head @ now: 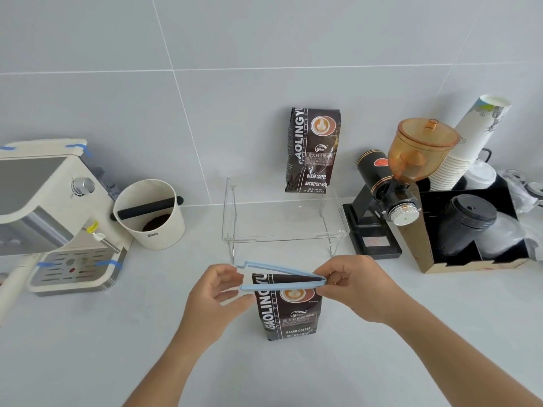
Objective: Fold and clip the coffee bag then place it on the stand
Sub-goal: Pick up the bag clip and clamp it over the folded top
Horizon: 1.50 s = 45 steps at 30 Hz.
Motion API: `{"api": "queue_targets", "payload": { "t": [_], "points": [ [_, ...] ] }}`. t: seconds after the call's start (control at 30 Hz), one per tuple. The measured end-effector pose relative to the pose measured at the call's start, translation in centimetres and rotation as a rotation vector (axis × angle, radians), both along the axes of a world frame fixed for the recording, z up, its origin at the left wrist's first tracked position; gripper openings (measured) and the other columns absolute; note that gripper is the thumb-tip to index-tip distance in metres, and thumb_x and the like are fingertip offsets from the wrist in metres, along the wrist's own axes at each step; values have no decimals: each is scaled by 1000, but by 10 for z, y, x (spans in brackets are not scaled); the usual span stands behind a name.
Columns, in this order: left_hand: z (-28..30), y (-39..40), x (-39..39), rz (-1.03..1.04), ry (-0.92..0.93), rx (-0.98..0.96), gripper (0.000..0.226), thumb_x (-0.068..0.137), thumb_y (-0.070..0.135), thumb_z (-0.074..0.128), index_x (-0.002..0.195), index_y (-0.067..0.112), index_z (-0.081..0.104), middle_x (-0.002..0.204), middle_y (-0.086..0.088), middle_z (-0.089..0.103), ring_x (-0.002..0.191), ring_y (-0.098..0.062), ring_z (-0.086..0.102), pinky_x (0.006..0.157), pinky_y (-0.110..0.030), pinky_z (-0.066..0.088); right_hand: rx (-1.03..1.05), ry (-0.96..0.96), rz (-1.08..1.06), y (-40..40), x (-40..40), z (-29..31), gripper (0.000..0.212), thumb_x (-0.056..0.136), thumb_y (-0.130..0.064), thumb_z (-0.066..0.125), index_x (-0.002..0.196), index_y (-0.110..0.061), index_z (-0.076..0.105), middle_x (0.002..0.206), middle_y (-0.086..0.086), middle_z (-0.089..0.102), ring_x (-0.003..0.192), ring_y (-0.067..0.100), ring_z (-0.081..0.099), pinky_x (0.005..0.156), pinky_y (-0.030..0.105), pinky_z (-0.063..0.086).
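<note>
Two hands put a blue clip on a coffee bag.

Standing on the white counter (88, 348), the dark coffee bag (286, 311) is upright, just in front of the clear stand (282, 218). A second coffee bag (313, 149) stands on that stand, leaning on the wall. The right hand (355, 284) pinches the hinged end of the blue clip (282, 279) with curled fingers. The left hand (216, 292) is half open, its fingertips touching the clip's open end. The clip's two arms gape apart around the bag's folded top.
</note>
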<state>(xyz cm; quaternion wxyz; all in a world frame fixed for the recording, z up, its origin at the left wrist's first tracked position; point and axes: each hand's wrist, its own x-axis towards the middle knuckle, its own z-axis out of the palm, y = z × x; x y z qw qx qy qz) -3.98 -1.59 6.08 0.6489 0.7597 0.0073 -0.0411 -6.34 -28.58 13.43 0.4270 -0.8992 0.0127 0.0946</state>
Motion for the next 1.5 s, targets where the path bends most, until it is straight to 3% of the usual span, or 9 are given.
{"api": "queue_targets", "payload": {
  "t": [0.13, 0.27, 0.37, 0.53, 0.77, 0.87, 1.13, 1.33, 1.5],
  "points": [
    [16, 8, 12, -188, -104, 197, 77, 64, 19, 89, 127, 40, 50, 125, 21, 59, 112, 4, 58, 88, -18, 50, -19, 8, 13, -2, -1, 1, 18, 75, -23, 81, 81, -39, 75, 74, -9, 76, 70, 13, 69, 63, 38, 60],
    [29, 4, 24, -352, -180, 419, 64, 69, 35, 83, 126, 43, 55, 120, 31, 56, 112, 16, 50, 94, -11, 41, -6, 9, 12, -5, 0, 2, 21, 76, -19, 79, 79, -39, 75, 75, -14, 75, 67, 9, 69, 59, 26, 55],
    [34, 6, 34, -439, -193, 580, 58, 72, 46, 77, 127, 38, 59, 110, 36, 55, 104, 24, 47, 87, -2, 37, -3, 3, 30, -5, 1, 2, 26, 77, -18, 78, 76, -43, 74, 77, -20, 74, 67, 3, 68, 57, 16, 52],
    [46, 10, 48, -591, -234, 822, 36, 75, 60, 60, 104, 39, 65, 92, 26, 62, 93, 4, 56, 82, -26, 48, 17, -1, 16, -5, 1, 0, 35, 78, -19, 78, 71, -53, 71, 78, -19, 74, 72, 10, 70, 64, 26, 56],
    [54, 8, 51, -763, -302, 1149, 41, 78, 72, 41, 77, 31, 48, 73, 10, 55, 67, -11, 52, 54, -29, 37, 43, -27, 40, -5, -3, -3, 33, 79, -18, 77, 74, -50, 72, 78, -4, 76, 73, 17, 70, 71, 37, 59],
    [57, 9, 52, -831, -315, 1203, 41, 82, 71, 39, 67, 32, 36, 66, 10, 46, 58, -6, 42, 50, -29, 28, 26, -55, 69, -6, -3, -4, 35, 79, -17, 77, 72, -51, 70, 75, -5, 75, 72, 16, 69, 69, 33, 59],
    [55, 7, 50, -856, -382, 1196, 41, 90, 60, 42, 64, 31, 31, 60, 10, 40, 53, 1, 35, 47, -22, 20, -124, -173, 129, -4, -5, -11, 4, 81, -28, 72, 85, -28, 75, 67, -4, 68, 63, 17, 58, 61, 35, 53],
    [54, 6, 46, -820, -382, 1137, 38, 92, 54, 44, 67, 26, 39, 61, 7, 45, 59, -12, 42, 50, -28, 28, -144, -352, 147, -2, -8, -20, 4, 81, -24, 75, 84, -21, 74, 67, -2, 67, 66, 19, 56, 59, 39, 52],
    [53, 5, 44, -788, -380, 1131, 38, 92, 54, 44, 68, 24, 39, 62, 7, 46, 60, -15, 42, 49, -29, 27, -133, -346, 137, -4, -6, -20, 7, 80, -24, 76, 85, -20, 75, 66, -6, 66, 68, 13, 58, 58, 27, 51]
  ]
}}
